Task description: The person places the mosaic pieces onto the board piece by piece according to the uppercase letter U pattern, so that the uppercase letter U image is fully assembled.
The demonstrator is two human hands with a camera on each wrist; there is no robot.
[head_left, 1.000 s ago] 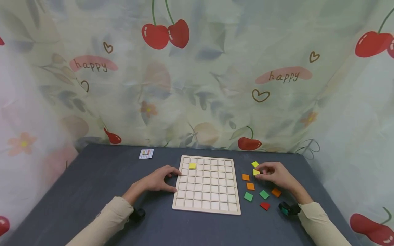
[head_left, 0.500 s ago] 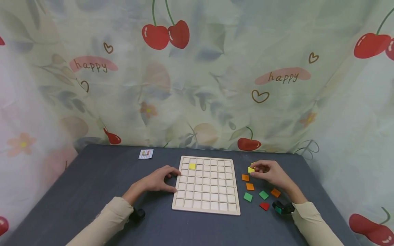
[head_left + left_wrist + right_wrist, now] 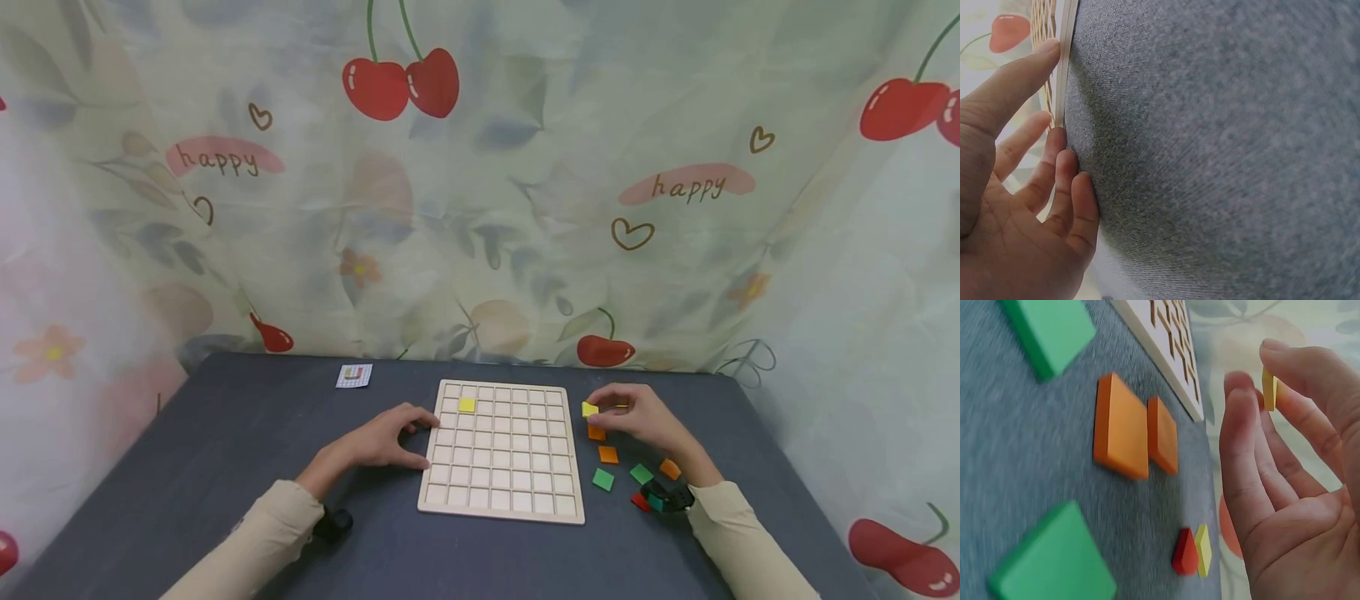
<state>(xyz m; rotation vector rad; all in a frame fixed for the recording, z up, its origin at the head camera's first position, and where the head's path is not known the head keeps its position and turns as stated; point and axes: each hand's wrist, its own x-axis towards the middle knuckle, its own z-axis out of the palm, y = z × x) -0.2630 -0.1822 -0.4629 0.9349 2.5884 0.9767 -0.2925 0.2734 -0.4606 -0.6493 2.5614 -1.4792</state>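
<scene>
Yellow tile (image 3: 590,409) in right hand (image 3: 642,416); curtain (image 3: 480,208) reads "happy".

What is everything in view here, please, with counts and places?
Table: one, dark grey, in front.
Board: one, pale wood, table centre.
Card: one, white with coloured print, table's back left.
Yellow tiles: three, yellow, on board, in right hand, partly behind it.
Orange tiles: three, orange, right of board.
Green tiles: two, green, right of board.
Red tiles: two, red, right of board.
Curtain: one, pale floral, behind table.
Sleeves: two, cream, either side.
Wrist devices: two, black, at sleeve ends.
Left hand: one, at board's left edge.
Right hand: one, right of board.
</scene>
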